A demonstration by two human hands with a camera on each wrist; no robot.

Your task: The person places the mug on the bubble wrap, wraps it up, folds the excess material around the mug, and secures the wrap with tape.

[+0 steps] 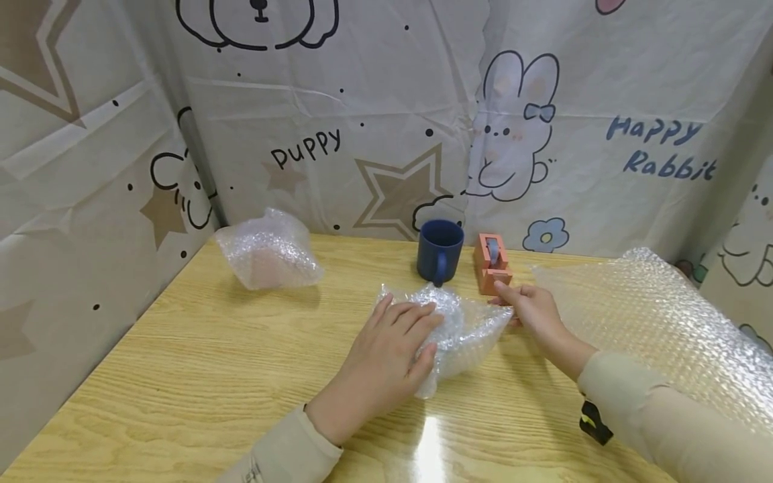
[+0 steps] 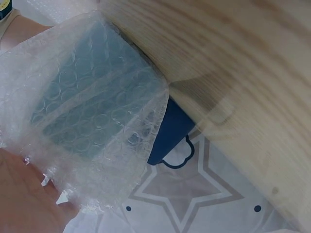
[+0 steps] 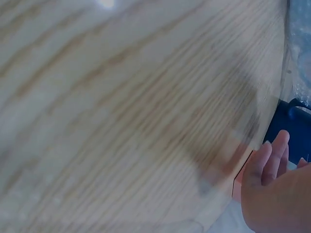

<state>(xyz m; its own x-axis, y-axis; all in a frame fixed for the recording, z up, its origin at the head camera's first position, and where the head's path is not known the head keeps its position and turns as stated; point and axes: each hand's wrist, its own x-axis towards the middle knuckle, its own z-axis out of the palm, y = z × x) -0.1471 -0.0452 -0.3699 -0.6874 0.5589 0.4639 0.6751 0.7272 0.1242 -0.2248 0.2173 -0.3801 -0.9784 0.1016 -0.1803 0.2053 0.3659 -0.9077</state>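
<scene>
My left hand [image 1: 388,349] rests on a bubble-wrapped bundle [image 1: 449,332], fingers spread over its left side and thumb along the near side. Something bluish shows through the bubble wrap [image 2: 82,107] in the left wrist view. My right hand [image 1: 540,315] is at the front of an orange tape dispenser [image 1: 492,265], its thumb right at the cutter end. In the right wrist view the right hand's fingers [image 3: 279,145] reach out fairly straight. A dark blue mug [image 1: 439,251] stands upright just behind the bundle, handle toward me.
Another bubble-wrapped bundle [image 1: 272,251], with something pinkish inside, sits at the back left. A large sheet of bubble wrap [image 1: 658,322] covers the right side of the wooden table [image 1: 199,389]. Printed cloth [image 1: 386,87] hangs along the back and sides.
</scene>
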